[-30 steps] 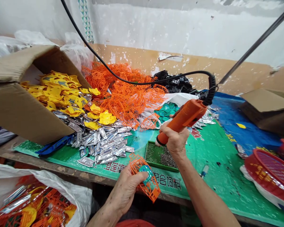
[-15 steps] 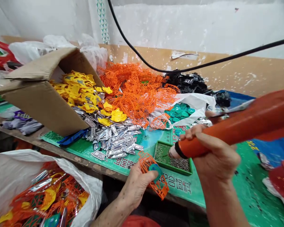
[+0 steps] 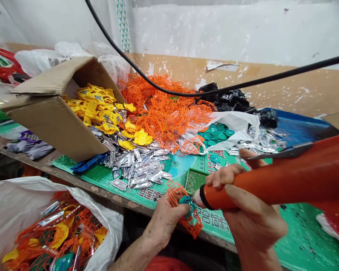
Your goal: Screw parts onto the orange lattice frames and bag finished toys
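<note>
Fingers of my left hand [image 3: 173,214] clamp an orange plastic lattice cage [image 3: 193,227] with a teal piece [image 3: 185,200] inside it, and my right fingers [image 3: 228,175] wrap an orange electric driver [image 3: 274,188], its tip just beside the teal piece. Just beyond my fingers, a green perforated tray [image 3: 196,180] sits on the worktop [image 3: 25,151]; a white sack [image 3: 17,203] of parts lies left of them.
</note>
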{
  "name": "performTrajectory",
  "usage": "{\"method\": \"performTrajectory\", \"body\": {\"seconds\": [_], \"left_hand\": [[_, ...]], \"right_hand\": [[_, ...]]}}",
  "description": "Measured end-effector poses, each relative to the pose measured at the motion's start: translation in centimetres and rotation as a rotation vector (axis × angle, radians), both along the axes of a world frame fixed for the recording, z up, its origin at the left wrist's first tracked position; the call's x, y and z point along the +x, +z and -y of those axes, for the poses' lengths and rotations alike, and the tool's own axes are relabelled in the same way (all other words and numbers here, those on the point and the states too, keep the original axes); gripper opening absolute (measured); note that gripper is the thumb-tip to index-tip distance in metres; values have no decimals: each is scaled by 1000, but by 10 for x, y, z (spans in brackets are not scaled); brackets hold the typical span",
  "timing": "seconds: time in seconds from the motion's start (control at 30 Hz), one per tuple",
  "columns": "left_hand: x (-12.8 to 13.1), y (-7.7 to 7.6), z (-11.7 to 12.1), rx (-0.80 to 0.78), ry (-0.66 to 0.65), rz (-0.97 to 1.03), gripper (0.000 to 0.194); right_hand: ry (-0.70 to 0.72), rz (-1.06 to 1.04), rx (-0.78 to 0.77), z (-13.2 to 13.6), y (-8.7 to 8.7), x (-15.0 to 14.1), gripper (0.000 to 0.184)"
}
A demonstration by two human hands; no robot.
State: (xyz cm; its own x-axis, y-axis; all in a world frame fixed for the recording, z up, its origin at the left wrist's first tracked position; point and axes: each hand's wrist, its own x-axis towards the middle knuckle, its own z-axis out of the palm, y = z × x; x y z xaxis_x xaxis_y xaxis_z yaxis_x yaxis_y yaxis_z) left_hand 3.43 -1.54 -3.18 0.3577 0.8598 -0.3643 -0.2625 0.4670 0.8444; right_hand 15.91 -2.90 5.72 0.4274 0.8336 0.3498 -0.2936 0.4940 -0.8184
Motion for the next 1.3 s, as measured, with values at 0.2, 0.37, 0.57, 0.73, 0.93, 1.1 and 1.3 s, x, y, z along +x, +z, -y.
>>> {"method": "performTrajectory", "body": {"seconds": [0.2, 0.37, 0.57, 0.73, 0.93, 1.1, 1.3], "left_hand": [[0, -1, 1, -16, -10, 20, 23], [0, 1, 1, 5, -13, 28, 23], [0, 3, 2, 14, -14, 10, 23], [0, 3, 1, 5, 1, 18, 24], [0, -3, 2, -14, 20, 58, 26], [-1, -5, 1, -9, 20, 78, 28], [-6, 3, -2, 16, -69, 80, 27]], "right_hand": [[0, 32, -2, 1, 0, -1, 38], [8, 44, -12, 3, -4, -1, 47], [11, 43, -22, 4, -3, -2, 48], [11, 55, -27, 3, -2, -4, 43], [54, 126, -47, 0, -11, -5, 48], [82, 148, -61, -1, -11, -7, 48], [55, 76, 26, -10, 6, 6, 47]]}}
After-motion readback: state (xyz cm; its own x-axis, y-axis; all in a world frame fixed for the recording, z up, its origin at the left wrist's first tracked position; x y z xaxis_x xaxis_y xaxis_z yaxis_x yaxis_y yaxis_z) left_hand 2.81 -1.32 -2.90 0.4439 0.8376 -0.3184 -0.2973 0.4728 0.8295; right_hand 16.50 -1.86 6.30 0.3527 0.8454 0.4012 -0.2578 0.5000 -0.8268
